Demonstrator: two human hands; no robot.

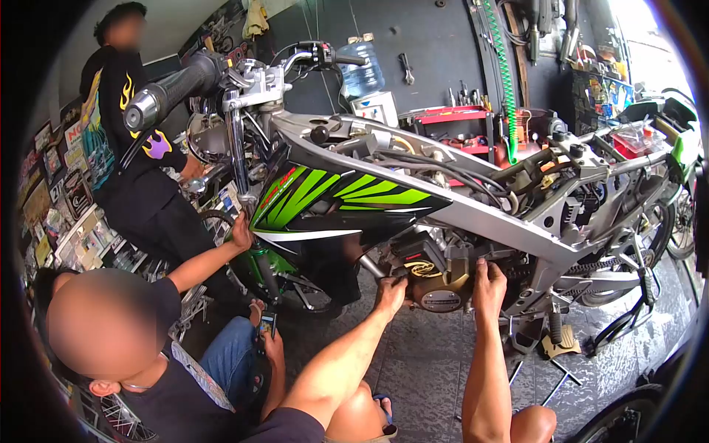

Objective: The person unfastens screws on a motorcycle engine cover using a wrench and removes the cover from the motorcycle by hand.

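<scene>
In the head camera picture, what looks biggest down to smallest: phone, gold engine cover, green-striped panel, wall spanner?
1. Green-striped panel
2. Gold engine cover
3. Phone and wall spanner: too alike to rank

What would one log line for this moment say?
left hand: at engine cover, front side | right hand: at engine cover, rear side | motorcycle: upright | nearby person: holding phone

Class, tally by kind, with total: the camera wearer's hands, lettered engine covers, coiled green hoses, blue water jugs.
Bare left hand, right hand: 2
Round silvery lettered engine cover: 1
Coiled green hose: 1
Blue translucent water jug: 1
Total: 5
</scene>
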